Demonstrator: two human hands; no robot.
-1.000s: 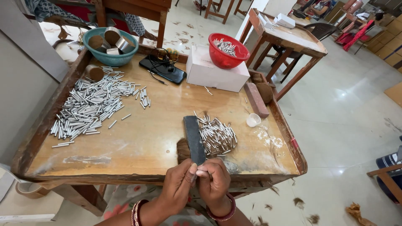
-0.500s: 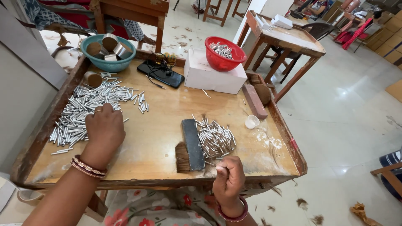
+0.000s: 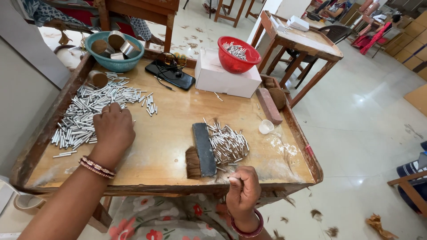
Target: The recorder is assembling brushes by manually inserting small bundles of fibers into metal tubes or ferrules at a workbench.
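Head view: my left hand rests palm down on the large pile of silver metal tubes at the left of the wooden table, fingers curled into the tubes. My right hand is at the near table edge, fingers pinched closed on a small fibre tuft. Just beyond it lies the dark flat bar, beside a smaller tube pile.
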